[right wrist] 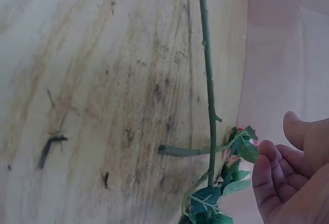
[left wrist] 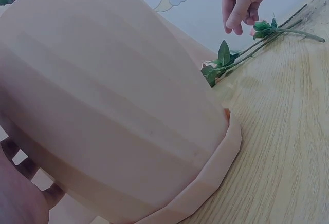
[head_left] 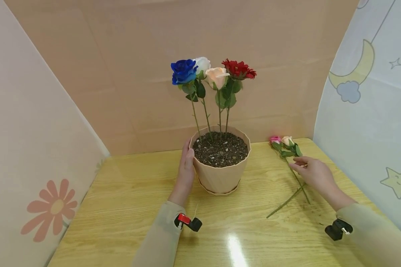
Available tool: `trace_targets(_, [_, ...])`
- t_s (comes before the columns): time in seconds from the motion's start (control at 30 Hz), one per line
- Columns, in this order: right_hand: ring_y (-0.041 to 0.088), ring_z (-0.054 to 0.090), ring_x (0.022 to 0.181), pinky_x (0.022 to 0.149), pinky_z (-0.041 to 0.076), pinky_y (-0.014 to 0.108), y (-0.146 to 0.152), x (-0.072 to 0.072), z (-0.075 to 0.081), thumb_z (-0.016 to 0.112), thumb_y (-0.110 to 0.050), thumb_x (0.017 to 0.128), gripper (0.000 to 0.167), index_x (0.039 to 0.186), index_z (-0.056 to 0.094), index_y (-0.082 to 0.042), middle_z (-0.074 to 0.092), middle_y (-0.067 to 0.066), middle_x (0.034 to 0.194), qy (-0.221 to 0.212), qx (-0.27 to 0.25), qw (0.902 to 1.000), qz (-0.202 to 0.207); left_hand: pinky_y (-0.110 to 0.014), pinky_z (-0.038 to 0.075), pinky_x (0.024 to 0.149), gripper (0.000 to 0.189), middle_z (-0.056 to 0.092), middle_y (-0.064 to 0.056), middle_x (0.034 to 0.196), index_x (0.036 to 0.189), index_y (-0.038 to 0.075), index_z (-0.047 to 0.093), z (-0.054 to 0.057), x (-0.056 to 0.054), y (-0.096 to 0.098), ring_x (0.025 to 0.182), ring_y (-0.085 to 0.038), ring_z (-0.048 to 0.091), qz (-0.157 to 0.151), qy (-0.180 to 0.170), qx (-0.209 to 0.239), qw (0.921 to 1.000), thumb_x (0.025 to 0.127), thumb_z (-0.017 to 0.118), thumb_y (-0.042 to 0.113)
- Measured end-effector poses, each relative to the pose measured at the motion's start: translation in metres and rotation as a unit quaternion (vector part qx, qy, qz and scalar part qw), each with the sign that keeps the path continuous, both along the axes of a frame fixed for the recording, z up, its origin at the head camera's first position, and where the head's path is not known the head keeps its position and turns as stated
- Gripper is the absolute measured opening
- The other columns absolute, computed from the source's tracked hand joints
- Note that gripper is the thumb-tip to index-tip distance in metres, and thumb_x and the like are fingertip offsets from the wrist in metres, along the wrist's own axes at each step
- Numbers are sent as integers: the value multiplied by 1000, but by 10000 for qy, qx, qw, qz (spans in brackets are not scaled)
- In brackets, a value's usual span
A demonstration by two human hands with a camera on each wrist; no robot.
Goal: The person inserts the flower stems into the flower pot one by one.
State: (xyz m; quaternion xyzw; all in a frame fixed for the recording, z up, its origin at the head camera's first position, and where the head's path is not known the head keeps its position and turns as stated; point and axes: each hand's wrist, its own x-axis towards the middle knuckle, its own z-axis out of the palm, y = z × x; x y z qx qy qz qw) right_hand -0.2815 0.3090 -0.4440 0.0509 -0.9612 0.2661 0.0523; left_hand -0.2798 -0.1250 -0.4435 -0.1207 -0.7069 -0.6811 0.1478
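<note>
A peach-coloured flower pot point(head_left: 218, 176) of dark soil point(head_left: 220, 152) stands on its saucer point(head_left: 219, 193). My left hand point(head_left: 185, 168) holds the pot's left side, thumb near the rim. Upright in the soil are a blue rose point(head_left: 183, 72), a white rose point(head_left: 202, 65), a peach rose point(head_left: 217, 77) and a red flower point(head_left: 238, 69). To the right, a pink rose point(head_left: 275, 139) and a cream rose point(head_left: 287, 141) lie with their stems crossed. Just over these stems hovers my right hand point(head_left: 315, 174), fingers loosely bent and nothing between them.
The wooden table point(head_left: 130, 207) carries dark soil crumbs point(right wrist: 51, 147) near the lying stems. A plain backdrop point(head_left: 137, 74) rises behind the pot, and printed side panels point(head_left: 387, 122) border the table left and right.
</note>
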Motion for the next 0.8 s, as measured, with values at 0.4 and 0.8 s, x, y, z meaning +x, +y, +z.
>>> trace_targets(0.4, [48, 74, 101, 70, 58, 50, 1, -19, -16, 69, -31, 111, 50, 137, 68, 12, 74, 31, 124, 180, 215, 9996, -67, -66, 13, 130, 62, 16, -14, 183, 177, 18, 24, -1, 1, 0, 167, -35, 13, 25, -216, -32, 9998, 117, 28, 37])
trace_targets(0.8, [61, 66, 112, 83, 55, 66, 3, -30, -26, 71, -28, 109, 48, 134, 70, 13, 71, 36, 125, 182, 363, 9992, -23, -64, 14, 131, 58, 23, -8, 181, 175, 25, 31, -3, 0, -1, 167, -29, 17, 6, -40, -64, 10000, 119, 30, 39])
